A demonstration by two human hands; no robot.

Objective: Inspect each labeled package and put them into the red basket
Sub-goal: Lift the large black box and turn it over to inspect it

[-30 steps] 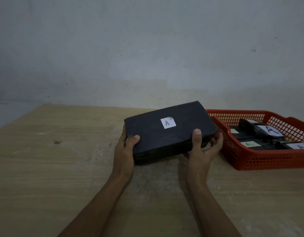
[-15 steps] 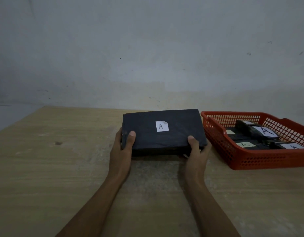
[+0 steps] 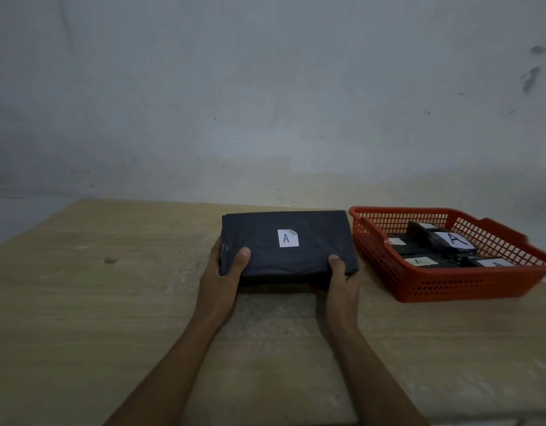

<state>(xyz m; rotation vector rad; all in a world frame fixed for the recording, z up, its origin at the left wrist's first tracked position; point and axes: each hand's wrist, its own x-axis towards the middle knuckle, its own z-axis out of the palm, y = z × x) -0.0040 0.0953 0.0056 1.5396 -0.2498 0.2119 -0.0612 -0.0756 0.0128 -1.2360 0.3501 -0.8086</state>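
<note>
On the wooden table [image 3: 81,302] before a grey wall, my left hand [image 3: 222,272] and right hand [image 3: 342,278] grasped the black package [image 3: 284,259] marked A, just left of the red basket [image 3: 450,284]. I judged inspection was finishing; next, lifting it over the near rim among the packages already inside.

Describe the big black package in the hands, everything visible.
The package is a flat rectangular block wrapped in dark, slightly wrinkled matte wrap. A small white label marked "A" sits near the middle of its top. It lies level, low over or on the table; contact is unclear. The left hand and right hand grip its near corners, thumbs on top. The red basket stands just right of it.
</note>
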